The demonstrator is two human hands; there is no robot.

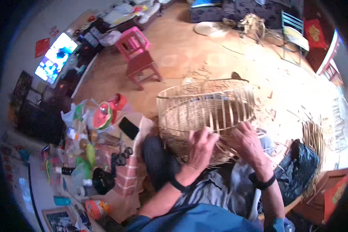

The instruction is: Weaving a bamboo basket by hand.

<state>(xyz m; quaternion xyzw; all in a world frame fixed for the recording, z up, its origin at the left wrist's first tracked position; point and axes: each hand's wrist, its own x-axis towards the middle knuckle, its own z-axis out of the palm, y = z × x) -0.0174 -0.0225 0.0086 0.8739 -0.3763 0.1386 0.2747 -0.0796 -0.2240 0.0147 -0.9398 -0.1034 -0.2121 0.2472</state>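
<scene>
Touched the basket [199, 115] at the lap's [212, 185] far edge with half-curled left fingers [205, 136] and right fingers [244, 130]; couldn't tell grip.

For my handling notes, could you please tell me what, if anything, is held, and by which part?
The left hand and right hand hold the woven basket by its near side, at its upright strips; exact contact is blurred.

The basket [187, 118] at the left hand [200, 147] is woven tan, the wristband [178, 185] behind it black, and the watermelon [101, 113] left of it red, edged green.
</scene>
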